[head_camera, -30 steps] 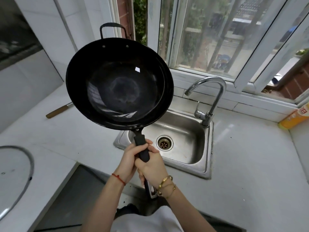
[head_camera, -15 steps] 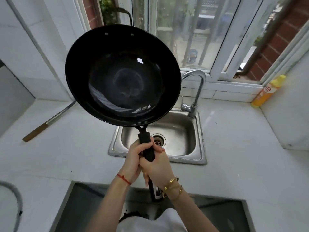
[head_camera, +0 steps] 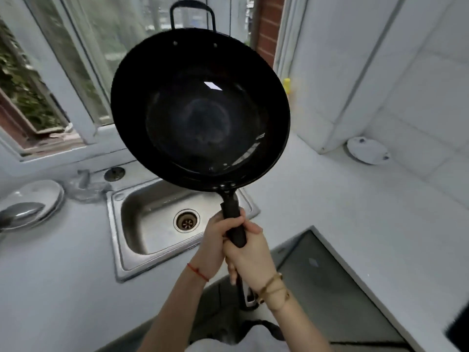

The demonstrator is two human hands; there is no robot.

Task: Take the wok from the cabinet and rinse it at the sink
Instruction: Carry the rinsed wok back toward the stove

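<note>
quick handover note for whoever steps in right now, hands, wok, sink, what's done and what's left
Left hand: shut on the wok handle, upper grip.
Right hand: shut on the same handle, just below.
Wok: held up in the air, tilted, inside facing the camera, above the far right part of the sink.
Done: wok is out and at the sink.
Left: lower it into the basin and rinse; no water seen running.

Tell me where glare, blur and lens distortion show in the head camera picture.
Head view: a bright window glint sits on the wok interior; the window frames and white tiled wall bow from wide-angle distortion; the plastic left of the sink is smeared soft; both hands, left hand and right hand, stay fairly sharp.
</note>
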